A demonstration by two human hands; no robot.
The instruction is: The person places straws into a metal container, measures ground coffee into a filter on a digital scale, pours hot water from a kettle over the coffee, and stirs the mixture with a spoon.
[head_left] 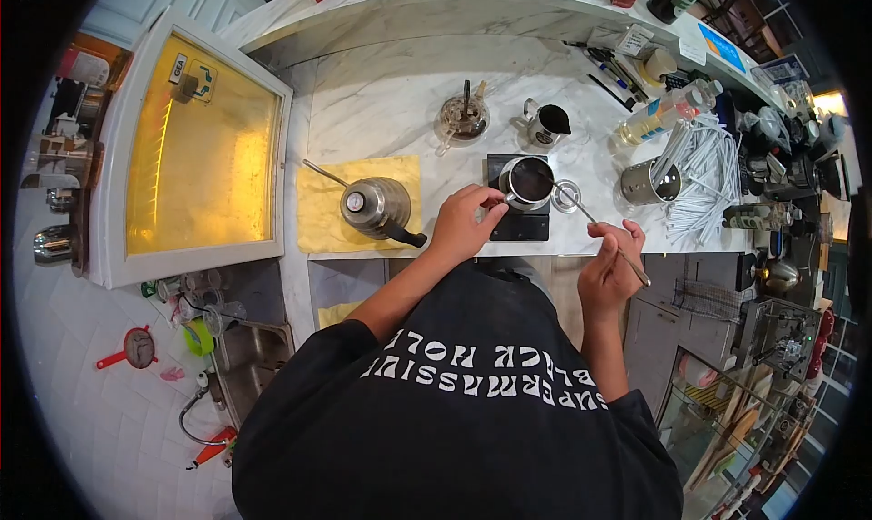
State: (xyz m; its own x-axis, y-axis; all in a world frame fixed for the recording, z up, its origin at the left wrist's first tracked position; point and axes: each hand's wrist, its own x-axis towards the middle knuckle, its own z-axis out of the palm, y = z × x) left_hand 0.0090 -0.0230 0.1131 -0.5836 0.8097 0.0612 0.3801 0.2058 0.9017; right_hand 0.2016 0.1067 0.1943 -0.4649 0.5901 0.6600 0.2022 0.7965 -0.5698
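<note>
A metal cup with dark contents stands on a black scale at the counter's front. My left hand pinches the cup at its left side, by the handle. In my right hand is a long thin metal spoon, slanting up and left with its far end at the cup. Just right of the cup lies a small round metal lid or dish. Behind it sits a steel pitcher with a dark inside. To the left, a gooseneck kettle rests on a yellow cloth.
A glass teapot stands at the back. On the right are a metal canister, many white wrapped straws and plastic bottles. An amber-lit cabinet door borders the counter's left side, above a sink.
</note>
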